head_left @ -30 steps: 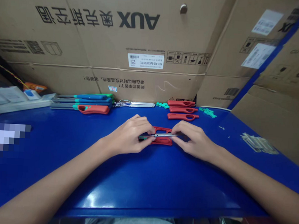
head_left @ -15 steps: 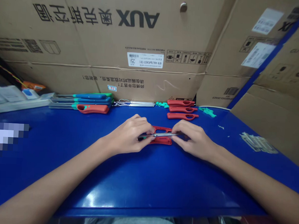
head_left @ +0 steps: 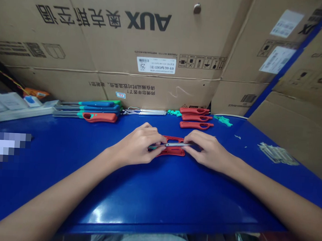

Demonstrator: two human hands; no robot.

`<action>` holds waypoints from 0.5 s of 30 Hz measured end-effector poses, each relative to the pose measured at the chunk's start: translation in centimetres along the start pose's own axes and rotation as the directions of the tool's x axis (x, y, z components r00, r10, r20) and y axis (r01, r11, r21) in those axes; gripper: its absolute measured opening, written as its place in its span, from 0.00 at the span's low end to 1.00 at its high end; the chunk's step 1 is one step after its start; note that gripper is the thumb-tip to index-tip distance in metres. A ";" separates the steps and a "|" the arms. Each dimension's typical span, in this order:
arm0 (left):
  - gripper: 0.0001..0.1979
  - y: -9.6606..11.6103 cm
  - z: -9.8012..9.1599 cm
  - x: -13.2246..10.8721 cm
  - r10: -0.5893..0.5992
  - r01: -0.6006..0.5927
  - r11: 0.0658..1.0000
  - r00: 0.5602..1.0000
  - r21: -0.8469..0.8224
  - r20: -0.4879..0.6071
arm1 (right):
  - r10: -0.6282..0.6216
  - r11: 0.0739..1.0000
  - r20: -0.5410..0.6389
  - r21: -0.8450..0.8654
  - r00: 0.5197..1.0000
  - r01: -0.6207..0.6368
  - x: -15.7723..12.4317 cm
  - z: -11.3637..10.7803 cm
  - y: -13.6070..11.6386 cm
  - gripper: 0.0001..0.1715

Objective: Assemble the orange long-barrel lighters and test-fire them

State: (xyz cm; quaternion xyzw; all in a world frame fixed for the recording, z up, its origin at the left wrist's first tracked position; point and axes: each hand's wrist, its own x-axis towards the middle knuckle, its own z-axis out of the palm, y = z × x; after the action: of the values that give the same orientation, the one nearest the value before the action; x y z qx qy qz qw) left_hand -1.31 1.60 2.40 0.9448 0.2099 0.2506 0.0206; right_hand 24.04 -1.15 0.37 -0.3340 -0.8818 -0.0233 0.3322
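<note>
A slim silver metal tube (head_left: 173, 145) spans the gap between my two hands, lying almost level. My left hand (head_left: 141, 144) is closed, thumb and fingers pinching around its left end, where a thin wire-like piece and a bit of green show. On the other side my right hand (head_left: 207, 146) pinches the tube's right end between thumb and fingertips. Directly beneath the tube are red plastic lighter-handle halves (head_left: 176, 152), partly covered by my fingers. Whether the tube touches them I cannot tell.
Behind my hands lie red lighter handles (head_left: 196, 125), silver tubes with wires (head_left: 153, 112), small green parts (head_left: 223, 120) and finished-looking long lighters (head_left: 100, 117). Clear-looking thin pieces (head_left: 279, 154) are piled at right. A power strip (head_left: 21, 109) sits at left; cardboard (head_left: 104, 63) walls the back.
My right hand has shifted very slightly left along with the tube. My left hand holds nearly the same place and grip.
</note>
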 end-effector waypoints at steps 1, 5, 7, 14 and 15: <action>0.06 0.0 0.0 0.0 -0.001 0.001 1.000 1.000 0.003 0.001 | 0.002 1.000 0.000 -0.003 1.000 -0.002 0.0 0.0 0.0 0.02; 0.07 -0.2 0.1 -0.1 -0.005 0.005 1.000 1.000 0.013 -0.004 | 0.007 1.000 0.011 -0.007 1.000 -0.007 -0.1 0.1 0.1 0.05; 0.07 -0.3 0.2 -0.1 -0.005 0.005 1.000 1.000 0.018 0.000 | 0.000 1.000 0.022 -0.008 1.000 0.001 -0.1 0.1 0.1 0.06; 0.10 0.0 -0.1 0.1 -0.003 0.001 0.998 1.000 0.057 0.030 | -0.036 0.999 0.037 -0.018 0.999 0.037 0.2 0.0 -0.3 0.09; 0.10 0.0 -0.1 0.1 -0.004 0.002 0.998 1.000 0.060 0.031 | -0.035 0.999 0.038 -0.019 0.999 0.035 0.2 0.0 -0.3 0.09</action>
State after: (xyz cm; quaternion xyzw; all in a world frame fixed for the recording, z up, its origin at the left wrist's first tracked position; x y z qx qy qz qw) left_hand -1.30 1.65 2.57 0.9485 0.2184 0.2294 -0.0044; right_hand 23.76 -1.26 0.55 -0.3222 -0.8933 -0.0317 0.3117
